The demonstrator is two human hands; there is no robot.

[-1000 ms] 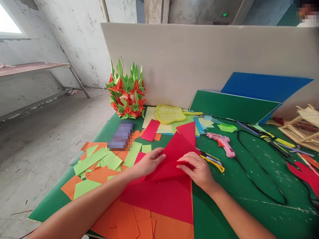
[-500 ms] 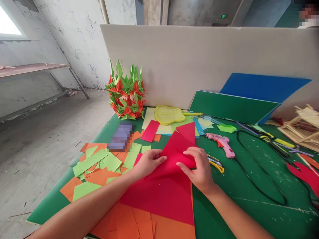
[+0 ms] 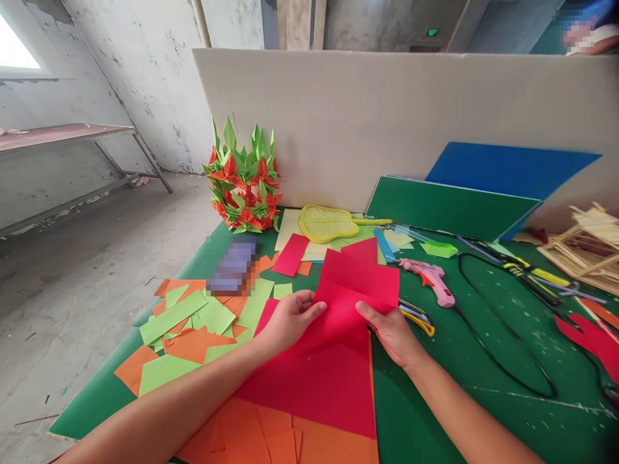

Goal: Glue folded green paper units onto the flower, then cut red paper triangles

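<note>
In the head view, the left hand (image 3: 293, 322) and right hand (image 3: 394, 332) pinch opposite edges of a red sheet (image 3: 360, 280), thumbs on top, likely to keep it steady. The sheet is over larger red paper (image 3: 319, 393) on the near part of the table (image 3: 464, 348). The cutter (image 3: 420, 319) and pink glue gun (image 3: 435, 283) lie to the right, apparently within reach; the folded-paper ornament (image 3: 242, 193) stands far left, perhaps safer from knocks there.

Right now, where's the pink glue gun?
In the head view, the pink glue gun lies on the green tabletop, to the right of the person's right hand and just beyond the yellow utility knife.
</note>
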